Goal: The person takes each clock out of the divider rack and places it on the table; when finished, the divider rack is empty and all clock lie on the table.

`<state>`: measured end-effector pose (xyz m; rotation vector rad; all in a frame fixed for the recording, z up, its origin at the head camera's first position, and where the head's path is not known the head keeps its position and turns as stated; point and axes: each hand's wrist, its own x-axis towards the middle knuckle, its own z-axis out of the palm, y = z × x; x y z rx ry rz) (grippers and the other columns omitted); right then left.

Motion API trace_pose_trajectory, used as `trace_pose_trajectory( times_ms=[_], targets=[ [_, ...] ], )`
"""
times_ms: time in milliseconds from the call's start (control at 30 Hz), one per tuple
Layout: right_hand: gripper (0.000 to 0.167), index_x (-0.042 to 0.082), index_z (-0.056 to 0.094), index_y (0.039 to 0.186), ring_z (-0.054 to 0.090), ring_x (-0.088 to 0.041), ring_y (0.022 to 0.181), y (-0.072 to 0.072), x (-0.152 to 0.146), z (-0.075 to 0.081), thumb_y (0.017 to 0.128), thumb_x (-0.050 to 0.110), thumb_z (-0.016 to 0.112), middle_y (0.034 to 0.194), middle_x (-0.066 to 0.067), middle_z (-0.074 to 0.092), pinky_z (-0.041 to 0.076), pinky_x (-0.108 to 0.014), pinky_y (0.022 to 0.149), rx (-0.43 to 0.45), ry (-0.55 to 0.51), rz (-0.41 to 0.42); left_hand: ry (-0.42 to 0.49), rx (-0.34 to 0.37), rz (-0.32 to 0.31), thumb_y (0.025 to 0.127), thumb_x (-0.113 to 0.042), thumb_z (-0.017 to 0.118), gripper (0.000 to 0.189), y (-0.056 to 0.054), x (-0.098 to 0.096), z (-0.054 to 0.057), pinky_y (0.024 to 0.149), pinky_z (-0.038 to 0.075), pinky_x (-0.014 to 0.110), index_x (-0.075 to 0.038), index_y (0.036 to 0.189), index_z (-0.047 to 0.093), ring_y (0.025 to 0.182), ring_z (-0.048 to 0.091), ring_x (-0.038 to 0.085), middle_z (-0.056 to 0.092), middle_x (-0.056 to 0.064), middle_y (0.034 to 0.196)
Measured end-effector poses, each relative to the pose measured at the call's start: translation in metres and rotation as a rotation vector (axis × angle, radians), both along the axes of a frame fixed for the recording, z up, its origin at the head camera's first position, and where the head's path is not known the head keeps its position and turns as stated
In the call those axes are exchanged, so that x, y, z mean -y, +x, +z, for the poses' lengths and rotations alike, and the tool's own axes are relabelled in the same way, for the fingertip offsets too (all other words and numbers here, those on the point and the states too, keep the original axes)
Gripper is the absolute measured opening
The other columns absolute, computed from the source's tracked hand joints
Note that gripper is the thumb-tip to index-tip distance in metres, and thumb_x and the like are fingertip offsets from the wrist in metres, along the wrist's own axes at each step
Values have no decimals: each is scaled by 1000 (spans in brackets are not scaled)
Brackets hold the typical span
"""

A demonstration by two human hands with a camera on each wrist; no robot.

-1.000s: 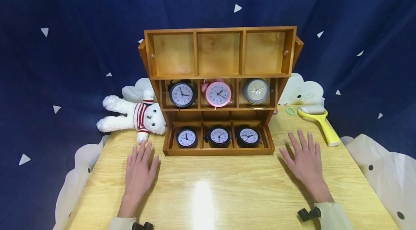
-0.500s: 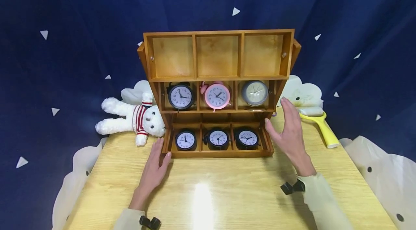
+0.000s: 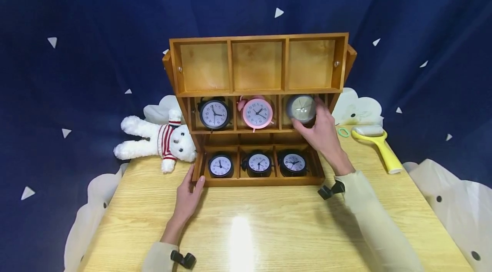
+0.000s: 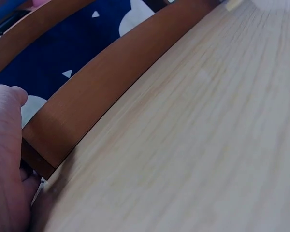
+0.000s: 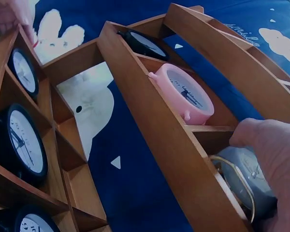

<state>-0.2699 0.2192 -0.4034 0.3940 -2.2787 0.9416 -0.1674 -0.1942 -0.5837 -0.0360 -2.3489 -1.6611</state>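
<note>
In the head view my right hand (image 3: 320, 129) is at the right compartment of the middle tier, its thumb and fingers round a grey round clock (image 3: 302, 109). The right wrist view shows this grey clock (image 5: 246, 176) with a thin gold-coloured stand, still within its compartment. My left hand (image 3: 187, 197) holds the front left corner of the tiered wooden shelf (image 3: 261, 182). Its thumb lies at the front panel and its fingers go along the side, partly hidden. Beside the grey clock sit a pink alarm clock (image 3: 257, 113) and a black alarm clock (image 3: 214, 114).
Black clocks (image 3: 259, 163) fill the bottom tier's compartments. A white plush bear (image 3: 153, 137) in a striped top lies left of the shelf. At the right are a yellow-handled lint roller (image 3: 384, 148) and a green ring (image 3: 343, 132). A dark blue curtain (image 3: 423, 28) hangs behind.
My right hand has moved from the tabletop up and left onto the grey clock. My left hand has gone forward and right from the tabletop to the shelf's corner.
</note>
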Motion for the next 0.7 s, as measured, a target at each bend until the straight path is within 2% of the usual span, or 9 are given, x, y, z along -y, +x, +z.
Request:
trace_pose_trajectory(
  times_ms=[100,167,333,400,567,700],
  targets=[
    [89,-8,42,151,56,-48,125,-5,3,0,81,26,86,136,-30,58,48,-64,106,53,-2,-9,53,-5,-11,105,-22,66,67,0,1,-1,115,41,21,-3,162,35,141,50,34,45,19,160],
    [90,-8,42,150,55,-48,127,-7,5,-1,81,27,87,137,-30,58,47,-64,107,66,-2,-18,67,-15,-11,104,-21,68,68,0,2,-1,113,40,16,-3,161,37,140,51,34,47,20,158],
    [92,-4,41,152,54,-47,129,-6,6,-3,81,28,88,139,-28,58,46,-65,108,80,-18,-29,65,16,-15,102,-9,69,66,10,-5,27,118,41,42,8,157,37,141,48,42,44,29,157],
    [92,-3,41,153,54,-47,129,-6,6,-3,81,28,88,140,-27,58,46,-65,108,82,-25,-30,71,30,-16,101,-5,67,66,10,-6,29,118,38,49,10,157,35,142,46,44,41,31,157],
    [93,-4,41,153,54,-46,130,-6,5,-4,80,26,89,141,-27,57,45,-64,109,69,-35,-38,81,0,-4,102,-10,69,66,-1,1,2,118,40,44,3,159,38,142,48,40,43,25,159],
    [93,-3,42,153,54,-46,131,-5,7,-6,79,27,90,142,-27,57,45,-63,110,55,-41,-52,80,-16,-3,102,-14,70,66,-1,2,-3,117,41,39,1,158,40,141,49,38,45,23,158]
  ],
)
